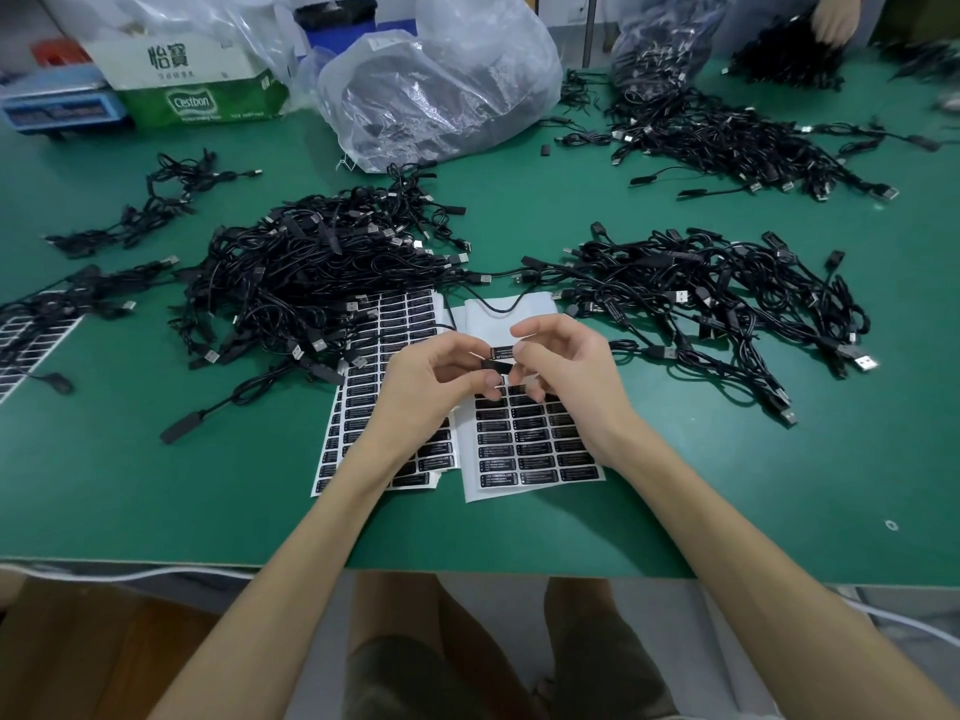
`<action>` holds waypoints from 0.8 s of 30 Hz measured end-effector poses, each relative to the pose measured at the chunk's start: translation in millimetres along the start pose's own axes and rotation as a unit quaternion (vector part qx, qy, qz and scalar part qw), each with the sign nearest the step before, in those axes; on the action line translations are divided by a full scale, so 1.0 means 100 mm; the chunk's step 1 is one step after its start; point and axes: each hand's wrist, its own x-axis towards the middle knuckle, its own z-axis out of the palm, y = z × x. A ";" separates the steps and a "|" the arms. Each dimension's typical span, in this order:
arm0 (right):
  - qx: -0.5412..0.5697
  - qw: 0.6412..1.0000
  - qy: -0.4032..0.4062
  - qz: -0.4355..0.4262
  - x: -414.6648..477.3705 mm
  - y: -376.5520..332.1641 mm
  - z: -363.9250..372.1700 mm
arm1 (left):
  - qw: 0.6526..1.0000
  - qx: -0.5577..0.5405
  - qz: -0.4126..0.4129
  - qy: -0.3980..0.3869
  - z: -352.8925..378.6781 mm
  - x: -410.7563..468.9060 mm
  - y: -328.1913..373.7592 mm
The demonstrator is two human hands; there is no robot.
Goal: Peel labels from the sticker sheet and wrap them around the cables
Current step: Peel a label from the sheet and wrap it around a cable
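Two white sticker sheets with rows of black labels lie on the green table in front of me. Above them my left hand pinches a small black cable controller between thumb and fingers. My right hand pinches a black label against the top of that controller. The cable runs from the controller up over the right sheet to the pile behind. A big heap of black USB cables lies to the left, another heap to the right.
A clear plastic bag of dark parts and a green-and-white carton stand at the back. More cables spread at the far right, where another person's hand reaches. A further sticker sheet lies at the left edge.
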 end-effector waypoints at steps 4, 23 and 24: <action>-0.017 1.000 0.001 0.003 0.01 0.04 0.01 | 1.000 0.021 0.005 -0.007 0.01 0.00 0.00; -0.040 0.999 0.018 0.017 0.05 0.12 0.03 | 1.000 0.015 -0.010 0.014 -0.01 -0.01 0.02; -0.044 0.999 0.018 0.017 0.05 0.12 0.04 | 1.000 0.015 -0.010 0.012 -0.01 -0.01 0.03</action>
